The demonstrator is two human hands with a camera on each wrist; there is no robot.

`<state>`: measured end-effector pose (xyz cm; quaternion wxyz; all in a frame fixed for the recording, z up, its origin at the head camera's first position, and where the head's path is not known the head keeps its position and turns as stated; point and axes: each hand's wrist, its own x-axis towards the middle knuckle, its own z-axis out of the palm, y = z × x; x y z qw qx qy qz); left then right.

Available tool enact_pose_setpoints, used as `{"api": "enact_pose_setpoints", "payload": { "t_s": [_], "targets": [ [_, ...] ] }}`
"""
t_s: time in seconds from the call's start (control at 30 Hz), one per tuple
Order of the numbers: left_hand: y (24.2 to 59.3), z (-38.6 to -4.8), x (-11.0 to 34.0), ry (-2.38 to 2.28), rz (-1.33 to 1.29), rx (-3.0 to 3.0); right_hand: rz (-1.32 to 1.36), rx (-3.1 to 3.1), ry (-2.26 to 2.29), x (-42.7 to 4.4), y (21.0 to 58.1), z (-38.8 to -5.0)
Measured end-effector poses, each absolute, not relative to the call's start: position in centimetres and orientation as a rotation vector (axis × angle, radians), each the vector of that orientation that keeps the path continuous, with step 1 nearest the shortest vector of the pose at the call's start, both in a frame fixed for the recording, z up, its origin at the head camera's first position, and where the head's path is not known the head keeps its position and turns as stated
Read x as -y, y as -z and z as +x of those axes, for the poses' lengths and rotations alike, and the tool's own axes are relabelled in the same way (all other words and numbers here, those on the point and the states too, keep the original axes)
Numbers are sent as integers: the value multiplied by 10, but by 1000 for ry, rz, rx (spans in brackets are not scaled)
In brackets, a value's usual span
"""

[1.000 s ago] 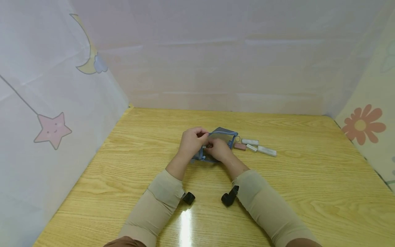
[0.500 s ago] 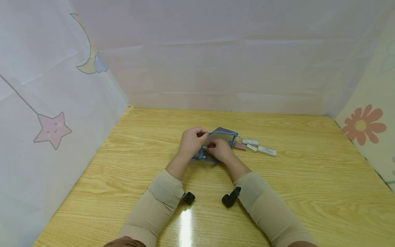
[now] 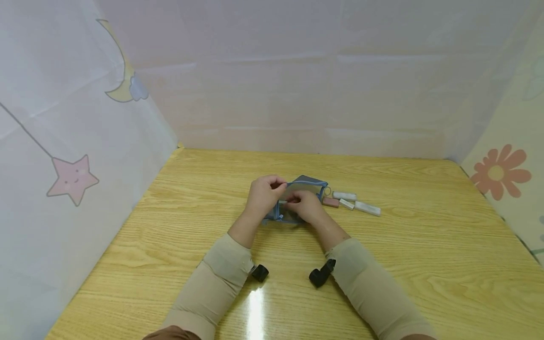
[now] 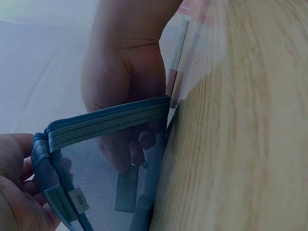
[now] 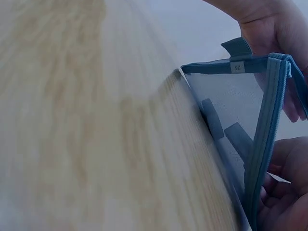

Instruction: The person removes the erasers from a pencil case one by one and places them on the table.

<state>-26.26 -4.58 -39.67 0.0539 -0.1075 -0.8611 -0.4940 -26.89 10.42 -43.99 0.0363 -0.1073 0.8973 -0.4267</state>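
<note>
A blue mesh zipper pouch (image 3: 312,190) stands unzipped on the table, its mouth towards the right. My left hand (image 3: 263,194) pinches the upper edge of the pouch. Inside the mouth is my right hand (image 3: 308,207), fingers bent and thumb close to them. Through the mesh in the right wrist view, a tilted rectangular block (image 5: 239,138) reaches from the right fingers; its far part shows clearly, its gripped end is hidden. Another block (image 5: 212,119) lies deeper in the pouch. The left wrist view also shows a block (image 4: 126,190) at the right fingertips.
Just right of the pouch lie a reddish block (image 3: 330,202), a short white block (image 3: 346,204) and two longer whitish blocks, one behind (image 3: 344,195) and one farther right (image 3: 367,208). A ring (image 3: 327,191) hangs at the pouch's corner. Printed cloth walls surround the wooden table (image 3: 212,174).
My right hand and forearm have shifted slightly to the right, with the fingers still inside the pouch. My left hand and the loose blocks stay put.
</note>
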Motion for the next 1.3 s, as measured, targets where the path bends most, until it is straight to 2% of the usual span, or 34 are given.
{"api": "enact_pose_setpoints", "payload": {
  "t_s": [0.67,1.3],
  "targets": [
    [397,-267,49,1459,-318,2666,-253,-2667,1356,-152,414,-254],
    [390,-268,60,1534,-294,2658,-188,-2660,1530,-221,392,-244]
  ]
}}
